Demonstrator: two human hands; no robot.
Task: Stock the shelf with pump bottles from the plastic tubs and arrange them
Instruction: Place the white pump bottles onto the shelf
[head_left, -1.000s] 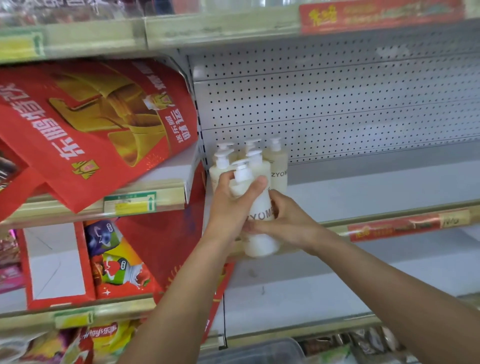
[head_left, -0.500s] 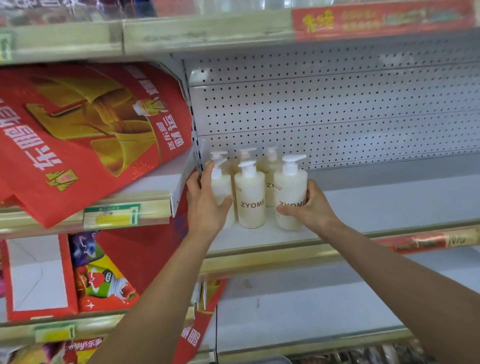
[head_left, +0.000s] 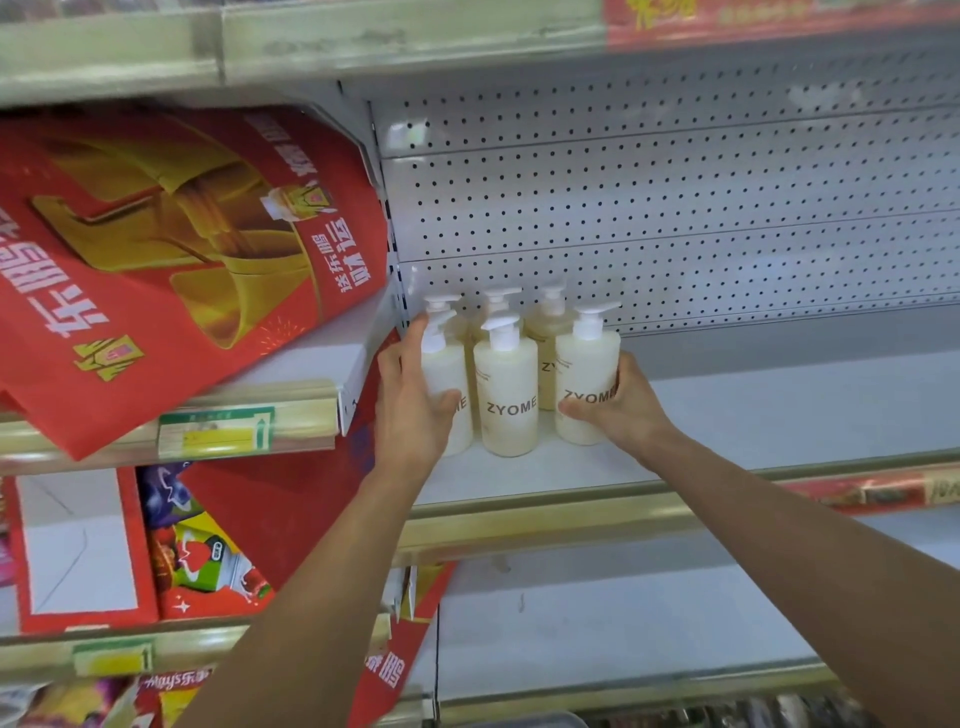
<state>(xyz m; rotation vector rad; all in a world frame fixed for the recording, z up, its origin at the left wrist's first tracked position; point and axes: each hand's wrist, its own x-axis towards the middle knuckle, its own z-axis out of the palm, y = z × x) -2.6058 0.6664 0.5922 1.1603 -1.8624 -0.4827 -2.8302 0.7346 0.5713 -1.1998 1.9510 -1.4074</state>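
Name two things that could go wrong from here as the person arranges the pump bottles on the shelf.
1. The bottles stand packed close together, so a nudge from the left hand on the left bottle might topple the middle bottle.
2. The right hand holds the right bottle in the front row; pulled forward too far, it could slip off the shelf.

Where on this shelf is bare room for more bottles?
Free: the white shelf board right of the right hand, back to the perforated white back panel. Crowded: the left corner, where cream ZYOME pump bottles stand between both hands, left hand.
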